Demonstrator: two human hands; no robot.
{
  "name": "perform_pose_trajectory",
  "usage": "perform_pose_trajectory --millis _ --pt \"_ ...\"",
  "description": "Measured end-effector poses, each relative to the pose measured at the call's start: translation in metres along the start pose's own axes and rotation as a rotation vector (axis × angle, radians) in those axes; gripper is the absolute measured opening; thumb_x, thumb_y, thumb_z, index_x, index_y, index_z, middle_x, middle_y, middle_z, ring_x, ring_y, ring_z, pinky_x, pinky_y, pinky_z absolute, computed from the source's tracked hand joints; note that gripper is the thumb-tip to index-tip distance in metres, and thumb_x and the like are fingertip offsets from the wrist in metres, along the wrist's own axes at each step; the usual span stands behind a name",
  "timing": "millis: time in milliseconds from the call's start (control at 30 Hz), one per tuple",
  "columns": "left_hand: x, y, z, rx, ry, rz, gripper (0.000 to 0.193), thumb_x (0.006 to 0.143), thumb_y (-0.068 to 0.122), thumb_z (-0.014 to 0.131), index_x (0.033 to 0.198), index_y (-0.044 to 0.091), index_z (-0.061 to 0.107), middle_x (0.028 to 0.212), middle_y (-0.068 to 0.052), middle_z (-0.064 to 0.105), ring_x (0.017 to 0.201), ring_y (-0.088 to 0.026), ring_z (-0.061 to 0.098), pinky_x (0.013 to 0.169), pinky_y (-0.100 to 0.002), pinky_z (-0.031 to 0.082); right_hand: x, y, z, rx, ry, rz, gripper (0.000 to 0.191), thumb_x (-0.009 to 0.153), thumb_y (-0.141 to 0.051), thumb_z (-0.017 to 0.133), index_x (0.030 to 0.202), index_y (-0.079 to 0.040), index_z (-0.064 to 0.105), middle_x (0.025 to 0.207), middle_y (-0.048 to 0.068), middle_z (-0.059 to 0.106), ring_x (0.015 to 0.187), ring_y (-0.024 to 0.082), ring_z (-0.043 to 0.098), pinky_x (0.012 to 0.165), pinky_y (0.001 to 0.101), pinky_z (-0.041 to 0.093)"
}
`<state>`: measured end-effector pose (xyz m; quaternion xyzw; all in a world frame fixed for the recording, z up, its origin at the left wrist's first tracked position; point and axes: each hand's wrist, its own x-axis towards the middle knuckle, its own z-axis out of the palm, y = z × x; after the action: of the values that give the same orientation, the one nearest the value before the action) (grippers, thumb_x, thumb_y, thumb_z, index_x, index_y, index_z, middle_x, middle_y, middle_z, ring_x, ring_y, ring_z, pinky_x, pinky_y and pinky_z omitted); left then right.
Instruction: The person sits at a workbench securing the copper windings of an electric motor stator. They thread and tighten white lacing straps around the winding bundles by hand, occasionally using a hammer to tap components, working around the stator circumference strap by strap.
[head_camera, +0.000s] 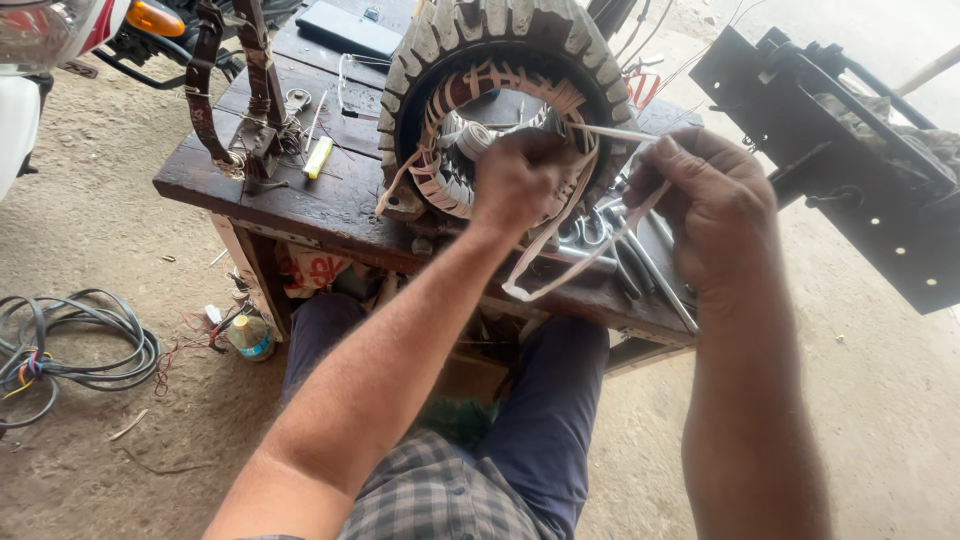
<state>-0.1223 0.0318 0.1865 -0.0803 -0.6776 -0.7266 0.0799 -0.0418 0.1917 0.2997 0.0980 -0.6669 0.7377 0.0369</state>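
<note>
White tape (560, 250) runs between both hands. The left hand (525, 180) is closed in a tight grip on the tape, right at the mouth of the big round motor (500, 60) on the wooden desk (310, 200). The right hand (710, 210), at 3 o'clock from the left, pinches the tape's other end. A loop of tape hangs down at 6 o'clock between them.

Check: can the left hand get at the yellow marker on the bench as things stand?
Probably yes. The yellow marker lies in the open on the bench, left of the stator, but the left hand is busy with white tape.
</note>
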Motion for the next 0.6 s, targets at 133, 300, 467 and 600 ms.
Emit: perform_pose_trajectory --millis 133,300,467,600 --pt "-0.002 -0.002 -0.012 -0.234 -0.007 0.008 0.013 0.095 0.012 0.064 0.096 0.01 0.077 0.1 -0.009 0.081 0.091 -0.017 0.073 0.086 -0.038 0.057 -0.001 -0.011 0.002 -0.025 -0.048 -0.027 0.011 0.106 -0.006 0.062 0.103 0.003 0.067 0.09 0.015 0.07 0.079 0.021 0.069 0.076 0.0341 0.059" --pt "-0.011 -0.009 -0.011 -1.102 -0.193 -0.183 0.016 0.092 0.006 0.052 0.104 0.002 0.063 0.099 -0.014 0.078 0.096 -0.024 0.074 0.095 -0.045 0.053 -0.002 -0.013 0.008 -0.034 -0.062 -0.035 0.009 0.105 -0.005 0.063 0.103 0.003 0.067 0.09 0.013 0.069 0.079 0.021 0.069 0.076 0.0349 0.059" --pt "-0.035 -0.019 -0.04 -1.109 -0.366 0.075 0.032 0.09 0.007 0.057 0.122 0.004 0.051 0.076 -0.009 0.06 0.084 -0.028 0.068 0.089 -0.044 0.055 -0.001 -0.014 0.007 -0.129 -0.078 -0.049 0.009 0.099 -0.005 0.065 0.101 0.002 0.071 0.093 0.012 0.07 0.087 0.019 0.068 0.085 0.031 0.057" --pt "-0.107 -0.031 -0.102 -0.865 -0.346 -0.059 0.041 0.094 0.013 0.063 0.131 0.007 0.049 0.067 -0.006 0.053 0.071 -0.022 0.064 0.072 -0.037 0.055 -0.006 -0.014 0.007 -0.489 -0.092 -0.187 0.011 0.092 -0.007 0.066 0.097 0.0 0.074 0.109 0.011 0.069 0.103 0.018 0.065 0.096 0.0299 0.052"
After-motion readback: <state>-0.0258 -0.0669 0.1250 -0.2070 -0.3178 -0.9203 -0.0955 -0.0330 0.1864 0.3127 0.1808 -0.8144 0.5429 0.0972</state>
